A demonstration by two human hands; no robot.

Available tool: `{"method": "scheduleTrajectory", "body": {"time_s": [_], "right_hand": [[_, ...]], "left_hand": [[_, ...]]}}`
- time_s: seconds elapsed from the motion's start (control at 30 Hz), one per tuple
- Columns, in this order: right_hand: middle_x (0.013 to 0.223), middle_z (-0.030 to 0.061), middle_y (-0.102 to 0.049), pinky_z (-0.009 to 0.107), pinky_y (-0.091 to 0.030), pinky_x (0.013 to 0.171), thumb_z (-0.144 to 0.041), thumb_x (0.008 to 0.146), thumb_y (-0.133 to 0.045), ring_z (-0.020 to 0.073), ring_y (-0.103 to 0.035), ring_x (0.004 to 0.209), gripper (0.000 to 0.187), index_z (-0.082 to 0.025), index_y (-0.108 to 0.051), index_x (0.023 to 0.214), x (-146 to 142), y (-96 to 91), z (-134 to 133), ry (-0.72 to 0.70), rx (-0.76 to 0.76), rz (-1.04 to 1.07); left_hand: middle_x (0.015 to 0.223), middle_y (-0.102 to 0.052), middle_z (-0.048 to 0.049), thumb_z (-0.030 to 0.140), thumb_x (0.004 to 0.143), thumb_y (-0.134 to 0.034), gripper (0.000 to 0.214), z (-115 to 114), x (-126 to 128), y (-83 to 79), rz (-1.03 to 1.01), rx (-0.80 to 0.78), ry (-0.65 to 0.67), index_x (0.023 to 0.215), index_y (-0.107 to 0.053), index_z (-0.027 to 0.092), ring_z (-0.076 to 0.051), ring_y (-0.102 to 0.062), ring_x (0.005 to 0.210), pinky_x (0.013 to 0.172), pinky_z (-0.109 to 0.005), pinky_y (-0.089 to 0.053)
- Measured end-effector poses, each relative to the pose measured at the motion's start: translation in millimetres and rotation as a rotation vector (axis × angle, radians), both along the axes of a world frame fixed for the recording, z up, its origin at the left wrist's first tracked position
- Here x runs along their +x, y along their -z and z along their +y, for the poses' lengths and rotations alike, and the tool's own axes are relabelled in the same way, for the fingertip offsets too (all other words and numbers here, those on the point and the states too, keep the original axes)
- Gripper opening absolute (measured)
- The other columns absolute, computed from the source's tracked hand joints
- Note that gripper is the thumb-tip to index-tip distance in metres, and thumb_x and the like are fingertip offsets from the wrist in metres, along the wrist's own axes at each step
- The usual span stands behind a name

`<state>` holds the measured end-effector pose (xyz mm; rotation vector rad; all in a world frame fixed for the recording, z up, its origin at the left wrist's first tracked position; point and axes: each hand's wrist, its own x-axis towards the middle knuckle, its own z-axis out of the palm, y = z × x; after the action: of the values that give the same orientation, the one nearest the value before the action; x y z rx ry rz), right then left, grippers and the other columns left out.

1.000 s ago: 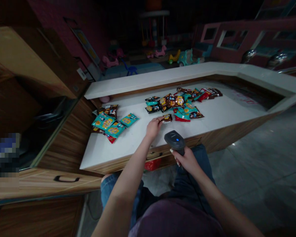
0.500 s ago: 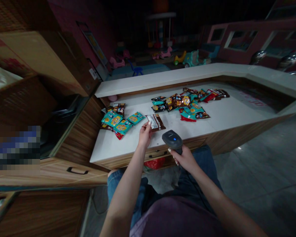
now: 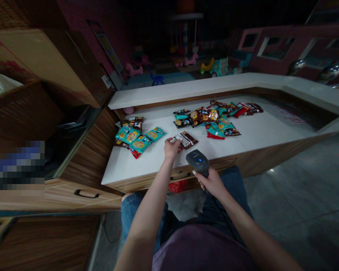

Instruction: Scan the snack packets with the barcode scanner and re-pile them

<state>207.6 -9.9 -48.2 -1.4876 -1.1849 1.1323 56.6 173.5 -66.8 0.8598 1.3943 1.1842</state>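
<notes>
My left hand (image 3: 171, 147) pinches the near end of a brown snack packet (image 3: 187, 139) that lies with its white label side up on the white counter (image 3: 243, 137). My right hand (image 3: 212, 182) grips the handle of a dark barcode scanner (image 3: 197, 161) with a blue light on top, its head just in front of the packet. A pile of teal and brown snack packets (image 3: 135, 136) lies to the left of my left hand. A larger spread of brown, teal and red packets (image 3: 214, 118) lies farther back on the right.
A raised white ledge (image 3: 203, 87) borders the counter's far side and right end. Wooden drawers with dark handles (image 3: 86, 194) stand at the left, with cardboard boxes (image 3: 39, 67) above them. Ride-on toys (image 3: 211, 66) stand in the dim background. The grey floor (image 3: 299, 195) lies at the right.
My left hand took the brown packet from the right-hand spread, turned it label side up and brought it in front of the scanner. The scanner hand has barely moved.
</notes>
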Motion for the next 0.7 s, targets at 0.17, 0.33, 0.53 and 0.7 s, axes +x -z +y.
{"method": "scheduleTrajectory", "body": {"time_s": [0.17,0.33,0.53,0.7], "right_hand": [[0.043,-0.0067,-0.054,0.025,-0.042,0.041,-0.055,0.077,-0.07,0.0151,-0.053,0.035,0.035,-0.023,-0.057,0.081,4,3.1,0,0.006,0.001,0.009],[0.043,-0.0063,-0.055,0.025,-0.043,0.042,-0.055,0.077,-0.07,0.0152,-0.054,0.035,0.035,-0.024,-0.055,0.08,5,2.5,-1,0.006,0.0,-0.005],[0.044,-0.0056,-0.055,0.026,-0.043,0.043,-0.055,0.078,-0.069,0.0162,-0.054,0.037,0.034,-0.024,-0.056,0.079,2,3.8,-2,-0.001,0.003,-0.022],[0.044,-0.0062,-0.053,0.026,-0.042,0.041,-0.057,0.076,-0.069,0.0154,-0.052,0.036,0.036,-0.023,-0.057,0.081,4,3.5,-1,0.011,-0.004,-0.002]], "left_hand": [[0.089,-0.074,-0.0058,0.021,0.063,-0.093,0.068,11,11,-4.3,0.281,-0.029,-0.016,0.122,-0.059,0.019,-0.022,-0.072,0.073,0.062,-0.031,-0.058],[0.085,-0.073,-0.004,0.017,0.064,-0.09,0.042,11,10,-4.5,0.29,-0.034,0.035,0.096,-0.063,0.019,-0.02,-0.071,0.072,0.065,-0.031,-0.059],[0.089,-0.074,-0.0056,0.017,0.076,-0.081,0.035,7,11,-3.2,0.202,-0.006,0.043,0.103,-0.059,0.02,-0.017,-0.07,0.07,0.067,-0.031,-0.059],[0.09,-0.073,-0.0031,0.017,0.087,-0.067,0.035,7,14,-3.7,0.109,0.081,0.053,0.12,-0.059,0.021,-0.014,-0.07,0.07,0.069,-0.029,-0.06]]}}
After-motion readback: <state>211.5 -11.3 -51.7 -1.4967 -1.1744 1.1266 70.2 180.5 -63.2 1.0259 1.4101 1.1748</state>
